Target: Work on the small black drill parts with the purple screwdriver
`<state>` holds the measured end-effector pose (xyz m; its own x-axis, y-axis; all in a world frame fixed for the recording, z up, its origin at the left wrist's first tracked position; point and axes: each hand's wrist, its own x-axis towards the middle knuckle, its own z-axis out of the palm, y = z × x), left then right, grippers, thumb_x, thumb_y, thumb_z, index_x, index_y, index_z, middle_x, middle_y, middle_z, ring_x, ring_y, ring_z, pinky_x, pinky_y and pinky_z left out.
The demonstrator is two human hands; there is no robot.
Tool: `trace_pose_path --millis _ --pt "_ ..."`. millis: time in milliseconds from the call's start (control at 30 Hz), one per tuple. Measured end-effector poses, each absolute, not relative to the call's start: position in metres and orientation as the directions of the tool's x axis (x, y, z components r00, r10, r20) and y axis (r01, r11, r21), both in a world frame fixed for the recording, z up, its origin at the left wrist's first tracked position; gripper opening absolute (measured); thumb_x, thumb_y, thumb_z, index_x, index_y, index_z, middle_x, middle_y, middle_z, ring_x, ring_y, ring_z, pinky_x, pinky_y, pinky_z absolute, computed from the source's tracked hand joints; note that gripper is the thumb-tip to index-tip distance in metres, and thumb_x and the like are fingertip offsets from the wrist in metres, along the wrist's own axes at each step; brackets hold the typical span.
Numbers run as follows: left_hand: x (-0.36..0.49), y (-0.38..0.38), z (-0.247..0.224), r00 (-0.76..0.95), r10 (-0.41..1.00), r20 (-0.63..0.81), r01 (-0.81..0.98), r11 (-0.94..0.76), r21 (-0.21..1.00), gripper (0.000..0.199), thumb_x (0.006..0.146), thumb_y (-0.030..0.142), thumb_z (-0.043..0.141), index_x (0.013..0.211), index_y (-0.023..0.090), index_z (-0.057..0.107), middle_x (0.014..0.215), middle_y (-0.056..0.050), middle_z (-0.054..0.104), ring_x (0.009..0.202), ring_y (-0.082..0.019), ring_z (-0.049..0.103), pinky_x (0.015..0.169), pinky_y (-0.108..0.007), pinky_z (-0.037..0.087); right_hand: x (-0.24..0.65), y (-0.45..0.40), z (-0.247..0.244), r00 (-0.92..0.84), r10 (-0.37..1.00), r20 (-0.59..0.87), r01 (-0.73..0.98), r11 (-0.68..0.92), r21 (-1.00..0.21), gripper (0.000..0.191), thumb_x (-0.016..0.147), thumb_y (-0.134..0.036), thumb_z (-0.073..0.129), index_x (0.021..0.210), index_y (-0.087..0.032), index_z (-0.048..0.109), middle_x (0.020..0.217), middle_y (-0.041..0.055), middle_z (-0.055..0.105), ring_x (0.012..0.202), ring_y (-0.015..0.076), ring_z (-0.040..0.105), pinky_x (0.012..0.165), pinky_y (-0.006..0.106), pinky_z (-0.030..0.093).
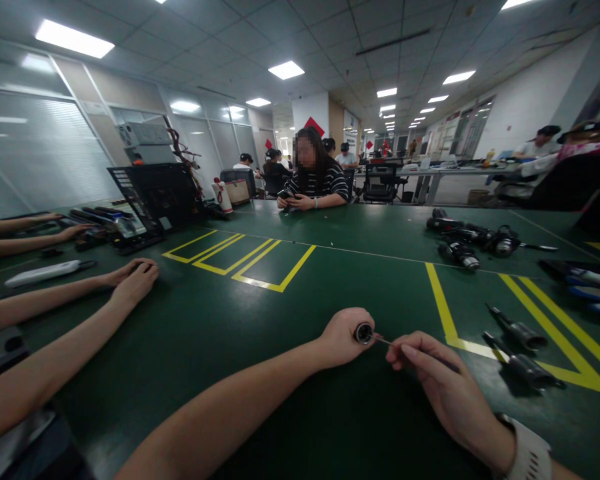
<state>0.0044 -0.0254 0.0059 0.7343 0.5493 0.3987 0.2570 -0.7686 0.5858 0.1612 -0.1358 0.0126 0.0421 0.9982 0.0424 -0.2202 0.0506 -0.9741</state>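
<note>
My left hand (pixel 347 338) is closed round a dark cylindrical part, and the part's round open end with its metal rim (pixel 363 333) faces me. The rest of the part is hidden in the fist. Just to the right, my right hand (pixel 430 373) pinches a thin screwdriver-like tool (pixel 383 341) with a slim metal shaft. The shaft points left at the rim of the part; whether its tip touches or enters the opening, I cannot tell. Both hands are above the green tabletop (pixel 290 387).
Two dark cylindrical parts with stems (pixel 530 370) lie at right near yellow tape (pixel 443 307). Farther back sit several black cylindrical assemblies (pixel 467 240). Another person's hands (pixel 135 280) rest at left, near a black computer case (pixel 155 193). Across the table sits a person in stripes (pixel 330 183).
</note>
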Motion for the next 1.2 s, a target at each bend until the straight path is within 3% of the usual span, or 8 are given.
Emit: trace_pose_path --millis 100,333,700,1000,1200 --pt "0.0051 -0.0251 0.0054 0.733 0.562 0.384 0.287 -0.767 0.574 0.016 0.076 0.024 0.061 0.067 0.015 0.051 0.066 0.002 0.049 0.061 -0.01 0.047 0.058 -0.021 0.037 0.1615 -0.137 0.0105 0.061 0.995 0.073 -0.201 0.084 -0.976 0.016 0.081 -0.032 0.058 0.075 -0.021 0.067 0.077 0.0024 0.064 0.076 0.019 0.055 0.071 0.032 0.042" --pt "0.006 -0.0257 0.003 0.738 0.563 0.371 0.4 -0.809 0.432 0.014 0.079 0.024 0.059 0.069 0.016 0.054 0.067 0.001 0.052 0.063 -0.012 0.048 0.06 -0.024 0.037 0.1613 -0.1397 0.0084 0.048 0.989 0.139 0.074 0.135 -0.988 0.019 0.083 -0.036 0.057 0.074 -0.021 0.065 0.075 0.002 0.062 0.074 0.0191 0.054 0.069 0.032 0.04" --pt "0.0041 -0.0258 0.0083 0.729 0.576 0.368 0.288 -0.747 0.598 0.021 0.078 0.029 0.06 0.065 0.015 0.051 0.065 0.002 0.049 0.061 -0.01 0.046 0.058 -0.022 0.038 0.1616 -0.138 0.0125 0.058 0.996 0.067 -0.207 0.078 -0.975 0.016 0.081 -0.031 0.058 0.075 -0.019 0.067 0.077 0.0043 0.065 0.076 0.0201 0.056 0.071 0.033 0.044" --pt "0.0056 -0.0274 0.0044 0.695 0.623 0.359 0.434 -0.762 0.482 0.016 0.08 0.026 0.059 0.068 0.016 0.054 0.068 0.002 0.053 0.064 -0.011 0.049 0.062 -0.024 0.039 0.1624 -0.1415 0.0074 0.057 0.99 0.128 0.035 0.126 -0.991 0.019 0.084 -0.035 0.056 0.077 -0.021 0.066 0.077 0.0032 0.063 0.076 0.0202 0.056 0.07 0.034 0.042" --pt "0.005 -0.0257 0.0063 0.703 0.605 0.373 0.346 -0.75 0.564 0.02 0.078 0.027 0.061 0.065 0.016 0.051 0.065 0.002 0.049 0.062 -0.01 0.046 0.059 -0.022 0.037 0.1628 -0.1405 0.0083 0.029 0.992 0.12 -0.038 0.121 -0.992 0.018 0.084 -0.034 0.056 0.078 -0.021 0.067 0.081 0.0039 0.064 0.078 0.0205 0.056 0.072 0.034 0.042"
